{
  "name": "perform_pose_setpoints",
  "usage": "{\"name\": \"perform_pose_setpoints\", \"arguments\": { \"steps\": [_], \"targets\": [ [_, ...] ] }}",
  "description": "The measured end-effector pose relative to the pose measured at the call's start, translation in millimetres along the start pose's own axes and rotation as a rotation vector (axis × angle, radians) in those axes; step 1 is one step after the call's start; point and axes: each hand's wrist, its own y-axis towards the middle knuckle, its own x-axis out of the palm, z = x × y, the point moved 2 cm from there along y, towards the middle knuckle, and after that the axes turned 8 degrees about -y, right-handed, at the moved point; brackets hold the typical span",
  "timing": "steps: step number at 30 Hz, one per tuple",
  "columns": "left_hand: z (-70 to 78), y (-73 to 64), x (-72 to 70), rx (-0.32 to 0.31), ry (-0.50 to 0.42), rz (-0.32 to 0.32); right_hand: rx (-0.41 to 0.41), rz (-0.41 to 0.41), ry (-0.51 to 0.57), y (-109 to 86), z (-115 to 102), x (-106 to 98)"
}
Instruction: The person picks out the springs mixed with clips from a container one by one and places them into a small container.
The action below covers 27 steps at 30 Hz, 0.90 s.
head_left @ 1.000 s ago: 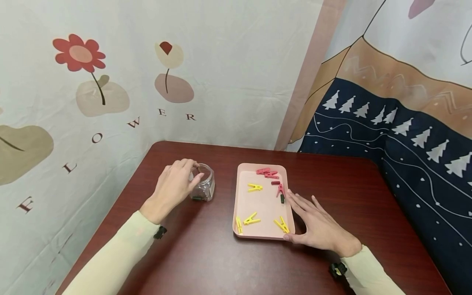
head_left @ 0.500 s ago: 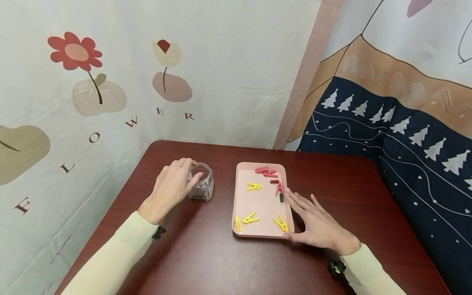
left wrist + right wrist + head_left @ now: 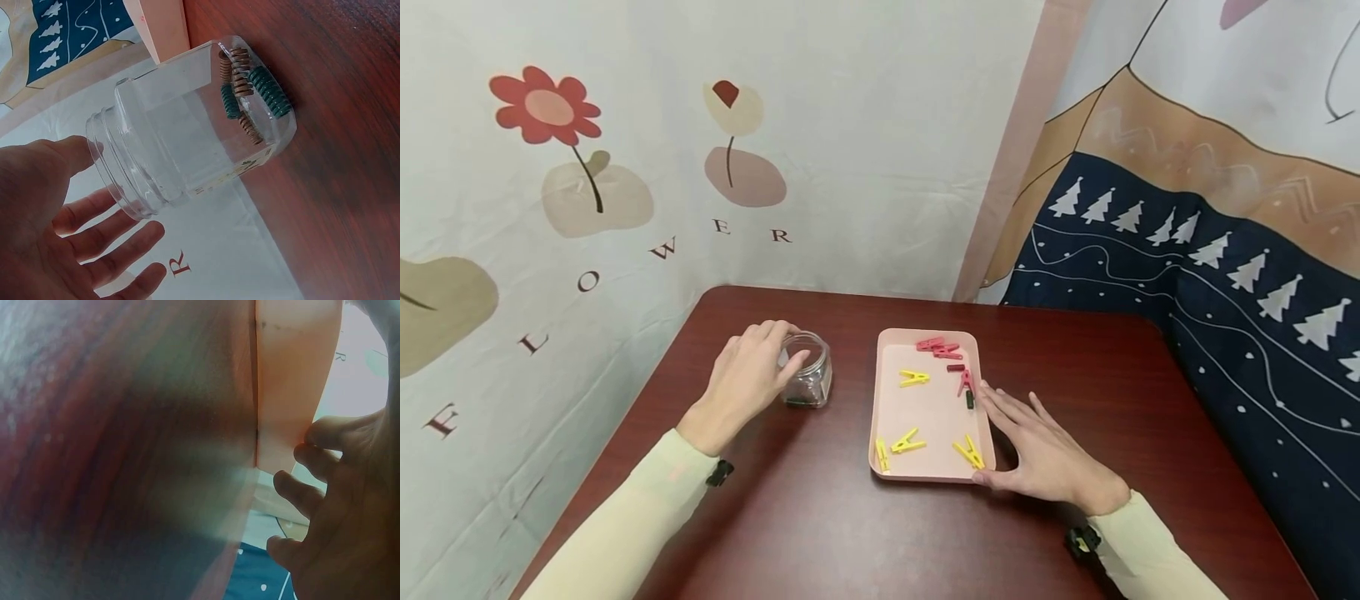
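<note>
My left hand (image 3: 747,375) is at the mouth of a clear jar (image 3: 811,375), thumb and fingers spread about its rim with nothing between them. Inside, at the jar's bottom, lie brown springs (image 3: 241,72) and green springs (image 3: 270,92), plainest in the left wrist view. My right hand (image 3: 1045,454) rests against the right side of a pink tray (image 3: 925,478), fingers extended and thumb at the near corner. The tray holds yellow clothespins (image 3: 908,442), red clothespins (image 3: 947,352), a dark red spring (image 3: 956,367) and a dark green spring (image 3: 970,400).
The jar and tray stand apart on a dark red-brown table (image 3: 820,533). Behind the table hangs a pale flower-print cloth (image 3: 865,150), with a navy tree-print cloth (image 3: 1097,258) at the right.
One second ago a brown spring showed at the left fingertips over the jar's mouth; it is gone from there now. The right hand stays at the tray; the head view shifts slightly.
</note>
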Motion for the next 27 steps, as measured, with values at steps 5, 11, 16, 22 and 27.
{"name": "perform_pose_setpoints", "arguments": {
  "steps": [5,11,16,22,27],
  "targets": [
    [-0.5,-0.3,1.0,-0.005,-0.001,0.004,-0.006,0.0,-0.014,1.5,-0.9,-0.2],
    [-0.1,-1.2,1.0,-0.009,0.001,0.006,-0.011,-0.002,-0.015,1.9,-0.8,0.9],
    [1.8,-2.1,2.1,-0.026,-0.014,0.002,-0.015,-0.004,-0.031,2.9,-1.4,1.0],
    [8.6,-1.9,1.9,-0.023,-0.014,0.002,-0.027,0.001,-0.075,3.9,-1.2,-1.1],
    [15.7,-1.4,2.7,-0.007,-0.005,-0.001,-0.036,0.016,-0.104,2.6,0.3,-0.2]
  ]
}}
